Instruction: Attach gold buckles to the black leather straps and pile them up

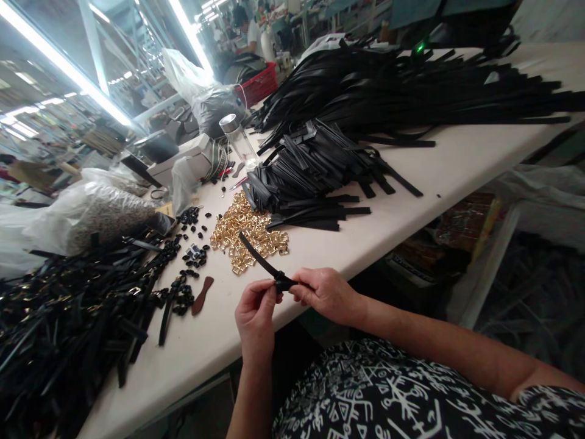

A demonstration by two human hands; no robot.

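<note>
A black strap (261, 256) is held just above the table's front edge, one end pointing up and left over the gold buckles (247, 235). My left hand (258, 305) pinches it between thumb and fingers at a dark loop or fold. From the right, my right hand (326, 294) has its fingers closed on the strap's other end. The two hands are a short distance apart, with the folded part between them. Fingers hide whether a buckle is on the strap. Past the buckles lies a bundle of short black straps (306, 164).
Finished-looking straps with buckles (77, 323) are heaped on the left of the table (205, 341). Small black loops (195, 255) and a brown piece (202, 296) lie nearby. Behind are a glass bottle (238, 143), long black straps (365, 91), plastic bags (100, 207) and a red basket (258, 84).
</note>
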